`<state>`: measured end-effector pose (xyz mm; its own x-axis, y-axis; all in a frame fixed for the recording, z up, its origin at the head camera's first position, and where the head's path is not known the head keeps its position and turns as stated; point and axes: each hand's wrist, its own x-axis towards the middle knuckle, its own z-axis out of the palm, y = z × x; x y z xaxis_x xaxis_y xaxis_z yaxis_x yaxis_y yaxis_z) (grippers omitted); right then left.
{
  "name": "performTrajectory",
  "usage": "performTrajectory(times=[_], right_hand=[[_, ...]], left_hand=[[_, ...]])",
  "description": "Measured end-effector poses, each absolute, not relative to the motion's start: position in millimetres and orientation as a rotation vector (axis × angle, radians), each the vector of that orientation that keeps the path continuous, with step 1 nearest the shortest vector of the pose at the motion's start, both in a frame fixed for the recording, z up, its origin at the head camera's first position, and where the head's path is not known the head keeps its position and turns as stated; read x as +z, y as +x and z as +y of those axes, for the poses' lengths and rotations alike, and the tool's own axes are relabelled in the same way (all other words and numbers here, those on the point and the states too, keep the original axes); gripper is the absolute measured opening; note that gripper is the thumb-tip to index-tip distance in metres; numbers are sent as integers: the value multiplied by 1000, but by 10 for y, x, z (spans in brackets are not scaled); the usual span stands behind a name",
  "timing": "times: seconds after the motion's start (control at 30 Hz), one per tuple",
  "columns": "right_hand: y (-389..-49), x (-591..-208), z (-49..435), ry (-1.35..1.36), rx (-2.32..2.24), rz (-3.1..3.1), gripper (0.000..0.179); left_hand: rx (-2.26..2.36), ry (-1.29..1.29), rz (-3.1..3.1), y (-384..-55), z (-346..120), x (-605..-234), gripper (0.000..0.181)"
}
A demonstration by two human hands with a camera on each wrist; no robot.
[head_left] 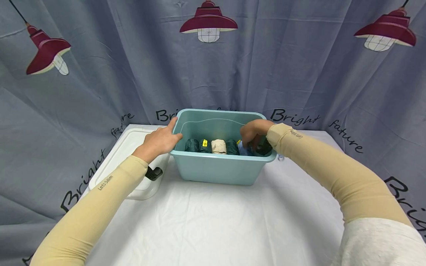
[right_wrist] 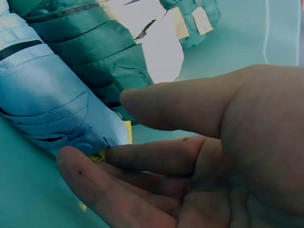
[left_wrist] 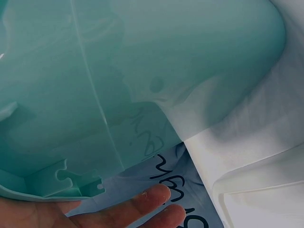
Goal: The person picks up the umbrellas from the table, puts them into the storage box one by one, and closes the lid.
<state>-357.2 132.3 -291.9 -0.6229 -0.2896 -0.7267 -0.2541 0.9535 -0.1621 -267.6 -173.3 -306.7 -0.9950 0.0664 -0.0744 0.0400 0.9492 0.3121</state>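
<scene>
My left hand (head_left: pixel 159 140) rests at the left rim of a teal plastic bin (head_left: pixel 216 168). Its fingers (left_wrist: pixel 137 204) reach fairly straight along the outside, with the thumb over the rim. Down inside the bin's right end is my right hand (head_left: pixel 254 130), beside a light blue rolled fabric bundle (right_wrist: pixel 52 85) with pleats like a folded umbrella. Thumb and fingers stand apart near its yellow-tagged end, holding nothing. Similar rolls lie in a row leftward: a dark green one (head_left: pixel 232 147), a cream one (head_left: pixel 218 146), a dark one with a yellow label (head_left: pixel 205 146) and another dark green one (head_left: pixel 192 145).
A white lid (head_left: pixel 114 162) lies left of the bin, partly under my left forearm. The table has a white cloth (head_left: pixel 219 221). Close behind hangs a grey-blue curtain (head_left: pixel 216 74) printed with red lamps and lettering. A small clear object (head_left: pixel 280 157) shows at the bin's right.
</scene>
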Motion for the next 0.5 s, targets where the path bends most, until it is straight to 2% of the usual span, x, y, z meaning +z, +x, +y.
performTrajectory(times=[0.13,0.23,0.5], right_hand=[[-3543,-2844,1313,-434,-58,2277,17],[-3525,-2789,1318,-459,-99,2276,30],[-3493,-2664,1401,-506,-302,2295,50]], left_hand=[[491,86,3024,-2673,-1731,-3065,71],[488,81,3023,-2672,-1730,-3064,71],[499,88,3025,-2672,-1733,-3065,71]])
